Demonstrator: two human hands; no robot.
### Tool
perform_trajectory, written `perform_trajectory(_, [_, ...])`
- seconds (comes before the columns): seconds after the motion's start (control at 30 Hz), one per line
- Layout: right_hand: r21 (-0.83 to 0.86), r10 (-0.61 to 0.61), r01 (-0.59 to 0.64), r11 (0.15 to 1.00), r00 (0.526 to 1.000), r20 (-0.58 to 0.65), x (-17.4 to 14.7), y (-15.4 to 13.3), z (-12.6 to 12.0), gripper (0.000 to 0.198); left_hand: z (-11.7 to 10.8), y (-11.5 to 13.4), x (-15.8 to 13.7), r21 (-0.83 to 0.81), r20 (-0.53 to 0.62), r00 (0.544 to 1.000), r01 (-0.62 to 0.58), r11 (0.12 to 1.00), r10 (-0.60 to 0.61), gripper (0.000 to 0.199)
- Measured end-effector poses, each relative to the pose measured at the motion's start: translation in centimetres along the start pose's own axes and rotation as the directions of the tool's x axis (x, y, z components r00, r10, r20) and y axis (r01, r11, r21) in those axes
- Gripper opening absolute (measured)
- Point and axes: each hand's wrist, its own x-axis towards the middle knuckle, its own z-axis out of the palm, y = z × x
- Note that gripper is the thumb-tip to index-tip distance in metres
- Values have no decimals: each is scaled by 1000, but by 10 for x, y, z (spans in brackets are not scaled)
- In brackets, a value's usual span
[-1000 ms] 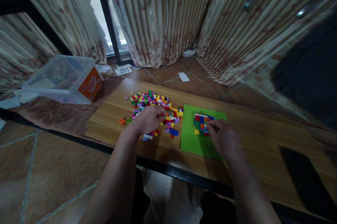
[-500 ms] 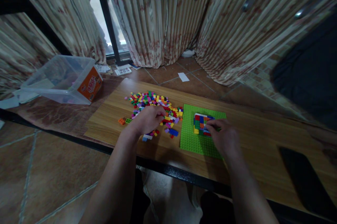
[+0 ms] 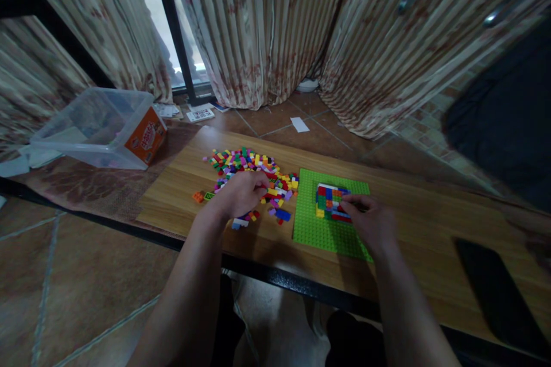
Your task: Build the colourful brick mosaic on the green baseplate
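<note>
A heap of small loose toy bricks (image 3: 241, 161) in many colours lies on the wooden table. Over its front part is my left hand (image 3: 244, 192), thumb and fingers pinched together; what they hold, if anything, is too small to name. To the right lies a green studded baseplate (image 3: 310, 223). On it stands a block of joined bricks (image 3: 328, 194) in red, blue, green, white, orange and yellow. My right hand (image 3: 371, 220) reaches over the baseplate, its closed fingertips at the right side of the joined bricks. Whether a brick is between those fingertips cannot be made out.
A clear plastic box (image 3: 99, 131) with an orange label stands at the left. A black flat object (image 3: 499, 295) lies on the table's right part. The dark front edge (image 3: 275, 281) of the table runs before my knees. Papers (image 3: 200, 114) lie beyond the table, below the curtains.
My right hand has shifted slightly to the right, uncovering more of the joined bricks. My left hand stays at the heap, almost unmoved.
</note>
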Motion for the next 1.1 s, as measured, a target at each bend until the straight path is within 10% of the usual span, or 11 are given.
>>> perform_trajectory(1.1, [25, -7, 8, 1000, 1000, -18, 6, 9, 11, 26, -2, -3, -4, -92, 116, 993, -20, 996, 31, 21])
